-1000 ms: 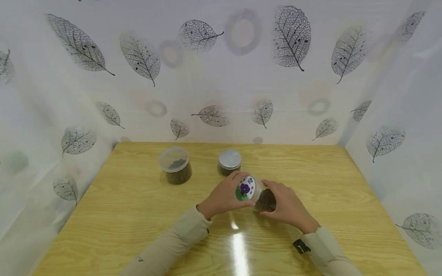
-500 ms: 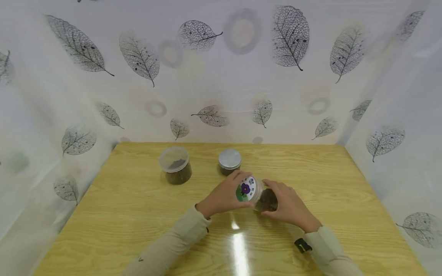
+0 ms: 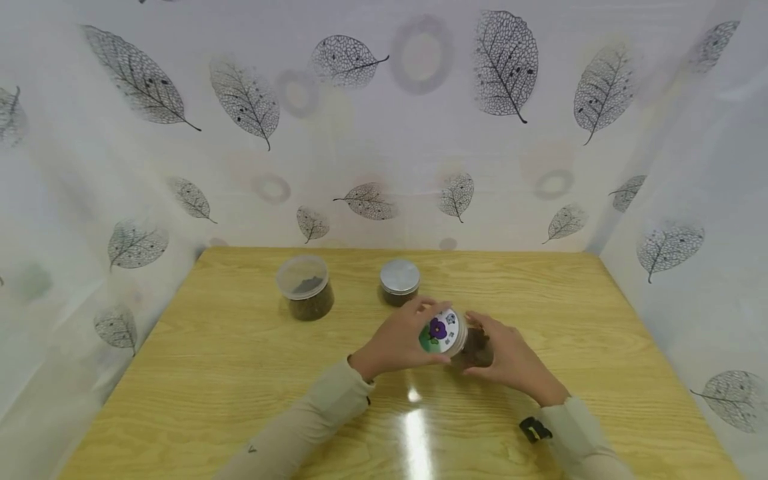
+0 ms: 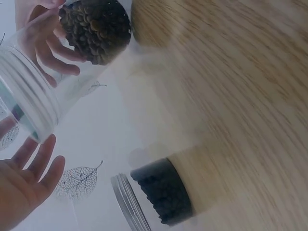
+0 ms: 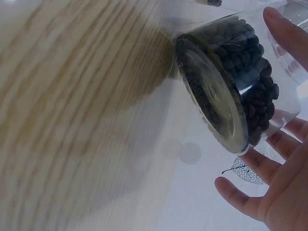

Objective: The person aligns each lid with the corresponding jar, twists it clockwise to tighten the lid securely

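A clear screw-top jar (image 3: 478,348) with dark bean-like pieces in the bottom is held tilted over the table, its lid towards the left. That lid (image 3: 443,331) carries a picture of a purple flower on white and green. My left hand (image 3: 397,341) grips the lid, thumb on the near side and fingers on the far side. Round the lower body of the jar, my right hand (image 3: 517,360) holds with spread fingers. In the right wrist view the jar's base (image 5: 216,96) is tipped up off the wood, and the dark pieces (image 5: 255,77) show through the wall.
Behind my left hand stands a small jar with a silver metal lid (image 3: 399,277) and dark contents. Further left is a wider clear tub (image 3: 309,303) with a translucent lid and dark contents. A leaf-patterned sheet (image 3: 384,133) walls the wooden table (image 3: 240,373).
Both hands and the tilted jar have shifted slightly to the right. The flower picture on the lid has turned a little clockwise. The two other containers stay where they were.
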`<state>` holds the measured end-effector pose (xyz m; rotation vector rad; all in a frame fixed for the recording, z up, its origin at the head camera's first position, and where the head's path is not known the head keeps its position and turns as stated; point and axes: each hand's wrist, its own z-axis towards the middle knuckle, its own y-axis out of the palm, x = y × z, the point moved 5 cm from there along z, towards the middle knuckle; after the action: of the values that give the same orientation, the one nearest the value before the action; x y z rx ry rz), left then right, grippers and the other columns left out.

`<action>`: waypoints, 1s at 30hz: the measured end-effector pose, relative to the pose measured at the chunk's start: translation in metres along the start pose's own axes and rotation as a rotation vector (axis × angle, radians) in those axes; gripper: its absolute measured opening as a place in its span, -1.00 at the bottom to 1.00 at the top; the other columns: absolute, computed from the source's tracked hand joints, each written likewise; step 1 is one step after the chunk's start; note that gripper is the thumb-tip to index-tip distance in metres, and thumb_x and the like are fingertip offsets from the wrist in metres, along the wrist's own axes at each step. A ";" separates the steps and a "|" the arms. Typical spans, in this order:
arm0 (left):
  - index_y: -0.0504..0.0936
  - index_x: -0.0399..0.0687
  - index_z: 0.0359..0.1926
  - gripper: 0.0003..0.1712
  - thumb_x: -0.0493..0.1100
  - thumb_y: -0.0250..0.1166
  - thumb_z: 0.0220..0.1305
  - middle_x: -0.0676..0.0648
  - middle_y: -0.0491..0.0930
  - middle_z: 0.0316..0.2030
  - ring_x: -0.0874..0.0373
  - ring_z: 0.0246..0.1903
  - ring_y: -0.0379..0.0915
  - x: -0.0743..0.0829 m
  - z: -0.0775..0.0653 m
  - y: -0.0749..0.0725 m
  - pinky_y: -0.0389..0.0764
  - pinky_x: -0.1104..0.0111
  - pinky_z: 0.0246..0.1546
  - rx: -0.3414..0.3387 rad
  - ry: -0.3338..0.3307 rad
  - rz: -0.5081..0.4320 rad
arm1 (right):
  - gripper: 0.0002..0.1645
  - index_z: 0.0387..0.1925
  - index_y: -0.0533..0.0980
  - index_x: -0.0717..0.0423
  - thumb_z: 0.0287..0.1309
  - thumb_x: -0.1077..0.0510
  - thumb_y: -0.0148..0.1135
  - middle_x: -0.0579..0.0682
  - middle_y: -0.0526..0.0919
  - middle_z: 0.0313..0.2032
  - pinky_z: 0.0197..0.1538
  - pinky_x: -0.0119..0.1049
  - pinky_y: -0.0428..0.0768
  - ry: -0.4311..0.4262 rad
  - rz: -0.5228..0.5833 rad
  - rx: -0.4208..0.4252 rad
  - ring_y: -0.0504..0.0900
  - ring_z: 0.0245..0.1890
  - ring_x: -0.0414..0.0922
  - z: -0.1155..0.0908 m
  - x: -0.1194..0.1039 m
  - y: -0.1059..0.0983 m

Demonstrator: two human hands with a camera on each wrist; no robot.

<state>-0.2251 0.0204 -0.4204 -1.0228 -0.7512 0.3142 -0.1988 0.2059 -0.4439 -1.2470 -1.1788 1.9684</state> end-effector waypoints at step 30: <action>0.31 -0.03 0.30 0.18 0.49 0.39 -0.32 -0.09 0.41 0.10 0.07 0.06 0.39 0.011 0.003 -0.007 0.46 0.22 0.11 -0.011 0.004 0.236 | 0.27 0.16 0.33 0.22 -0.67 -0.33 0.59 0.17 0.53 0.01 0.02 0.14 0.44 -0.214 -0.430 0.100 0.47 0.04 0.14 -0.011 0.004 -0.008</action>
<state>-0.2204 0.0251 -0.4083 -1.1240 -0.6298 0.5118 -0.1904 0.2169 -0.4405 -0.6732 -1.3051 1.8337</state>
